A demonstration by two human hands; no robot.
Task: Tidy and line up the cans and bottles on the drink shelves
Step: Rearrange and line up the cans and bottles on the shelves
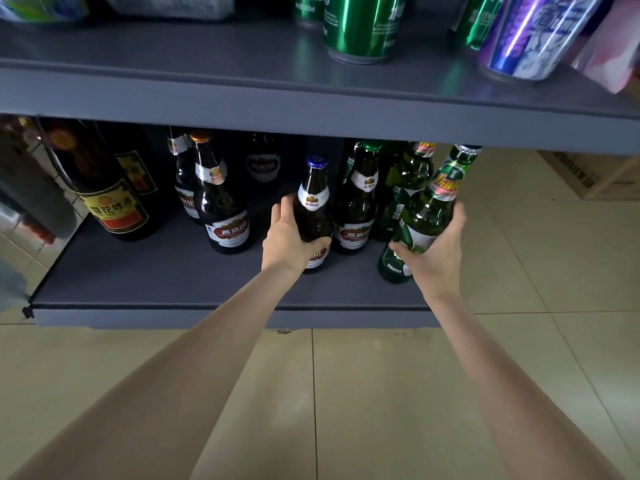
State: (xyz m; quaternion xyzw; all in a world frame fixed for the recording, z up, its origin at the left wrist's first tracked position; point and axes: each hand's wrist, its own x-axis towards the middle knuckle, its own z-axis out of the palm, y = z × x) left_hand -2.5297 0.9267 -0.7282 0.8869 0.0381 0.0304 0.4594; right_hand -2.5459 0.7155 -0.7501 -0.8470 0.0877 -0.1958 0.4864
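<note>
On the lower shelf [138, 282]: both hands grip bottles.
Left hand [287, 237] wraps the blue-capped brown bottle [313, 206]; right hand [436, 251] holds the tilted green bottle [426, 216]. Another brown bottle [356, 209] stands between; green can [360, 26] above.

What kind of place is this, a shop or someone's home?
Most likely a small shop's drinks aisle. Grey metal shelves hold beer bottles below, such as the brown bottle and the green bottle in the person's hands, and drink cans above. A cardboard carton sits on the tiled floor.
</note>
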